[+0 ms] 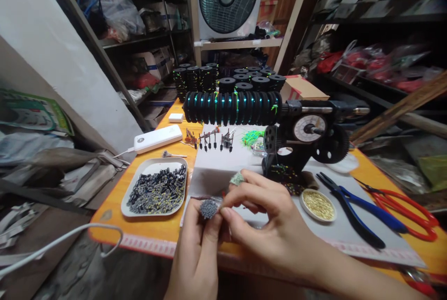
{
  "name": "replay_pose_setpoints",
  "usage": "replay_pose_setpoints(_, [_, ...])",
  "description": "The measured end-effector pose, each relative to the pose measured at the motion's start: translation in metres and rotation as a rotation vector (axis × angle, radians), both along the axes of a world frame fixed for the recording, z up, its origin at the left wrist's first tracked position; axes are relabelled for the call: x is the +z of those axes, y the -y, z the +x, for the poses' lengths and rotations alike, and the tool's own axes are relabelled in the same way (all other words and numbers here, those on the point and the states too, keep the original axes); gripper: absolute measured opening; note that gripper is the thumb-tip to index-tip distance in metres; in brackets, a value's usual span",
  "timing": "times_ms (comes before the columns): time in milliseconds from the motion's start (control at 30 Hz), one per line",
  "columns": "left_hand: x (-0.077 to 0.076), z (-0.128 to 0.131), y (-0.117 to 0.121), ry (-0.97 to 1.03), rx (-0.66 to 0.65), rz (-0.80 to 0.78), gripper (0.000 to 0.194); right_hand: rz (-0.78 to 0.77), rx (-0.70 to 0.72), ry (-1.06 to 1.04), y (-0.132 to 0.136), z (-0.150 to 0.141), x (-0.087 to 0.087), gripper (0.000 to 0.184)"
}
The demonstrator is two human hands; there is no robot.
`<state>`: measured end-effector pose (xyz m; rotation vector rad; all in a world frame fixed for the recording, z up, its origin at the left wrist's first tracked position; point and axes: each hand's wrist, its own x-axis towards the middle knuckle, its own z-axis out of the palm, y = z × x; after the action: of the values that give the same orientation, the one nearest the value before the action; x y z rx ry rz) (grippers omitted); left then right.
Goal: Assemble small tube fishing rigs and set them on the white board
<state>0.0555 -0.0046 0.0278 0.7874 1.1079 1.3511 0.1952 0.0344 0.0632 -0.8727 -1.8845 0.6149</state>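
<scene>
Low over the front edge of the table, my left hand (197,244) is closed around a bundle of small, round-ended dark grey pieces (208,208). Something clear, like plastic, shows beside the bundle. My right hand (270,207) pinches thumb and fingertips together right against the left fingers; what it grips is hidden. A pale green wrap (237,179) covers one right fingertip. To the left lies a white tray (125,207) of small black, grey and yellowish pieces. Right of my hands is a small white dish (335,218) of gold-coloured bits.
Behind my hands stands a black winding device (296,151) carrying a row of black spools (232,108). More spools (259,81) are stacked behind. Blue-handled pliers (370,209) and red-handled scissors (424,225) lie at right. A white power strip (159,139) and its cable are at left.
</scene>
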Motion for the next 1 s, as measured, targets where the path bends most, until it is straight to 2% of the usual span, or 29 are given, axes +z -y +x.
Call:
replay_pose_setpoints(100, [-0.001,0.001,-0.001,0.077,0.081,0.044,0.021,0.009,0.04,0.009,-0.002,0.002,0.0,0.012])
replay_pose_setpoints(233, [-0.002,-0.007,-0.002,0.051,0.163,0.172,0.024,0.043,0.071,0.067,-0.006,0.004,-0.002,0.013])
replay_pose_setpoints(433, [-0.004,-0.015,0.0,0.018,0.114,0.103,0.029,0.169,0.034,0.189,-0.006,0.0,-0.007,0.016])
replay_pose_setpoints(600, [-0.004,-0.015,-0.001,-0.033,0.081,0.113,0.031,0.187,0.04,0.237,-0.004,-0.001,-0.008,0.02])
replay_pose_setpoints(833, [-0.004,-0.014,-0.002,-0.076,0.067,0.093,0.032,0.193,0.052,0.229,-0.004,-0.001,-0.008,0.02])
replay_pose_setpoints(1000, [-0.006,-0.014,-0.002,-0.08,0.057,0.105,0.028,0.139,0.076,0.122,-0.006,0.002,-0.006,0.017])
